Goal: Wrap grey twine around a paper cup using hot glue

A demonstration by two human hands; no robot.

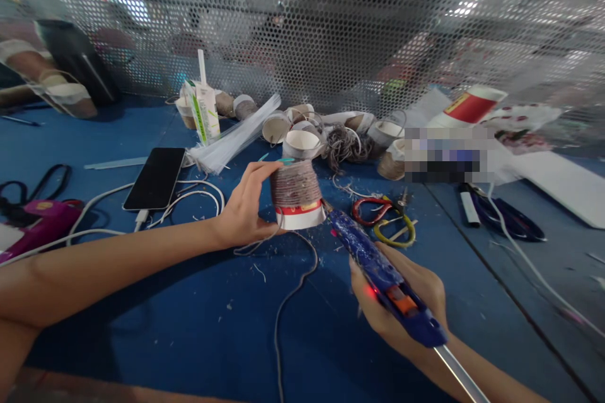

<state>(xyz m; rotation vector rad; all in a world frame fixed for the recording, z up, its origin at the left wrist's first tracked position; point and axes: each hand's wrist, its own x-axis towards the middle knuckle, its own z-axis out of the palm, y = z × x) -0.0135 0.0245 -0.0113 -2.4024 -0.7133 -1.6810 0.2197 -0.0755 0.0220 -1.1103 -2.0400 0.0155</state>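
My left hand (248,208) grips a paper cup (299,217), fingers at its upper end and thumb near its lower rim. Grey-brown cord (295,186) is wound in rows around most of the cup, leaving a red and white band bare at the bottom. The cord's loose tail (302,280) trails across the table toward me. My right hand (401,289) is wrapped around a blue hot glue gun (373,258), a clear glue stick (458,371) sticking out of its back. The gun's nozzle points at the cup's lower right side; whether it touches cannot be told.
Behind the cup stand several paper cups (302,143), a cord tangle (347,148) and a bundle of clear glue sticks (236,135). Scissors (394,227) lie close to the glue gun. On the left are a phone (155,179) and its white cable (142,220). A perforated metal screen (302,25) rises behind.
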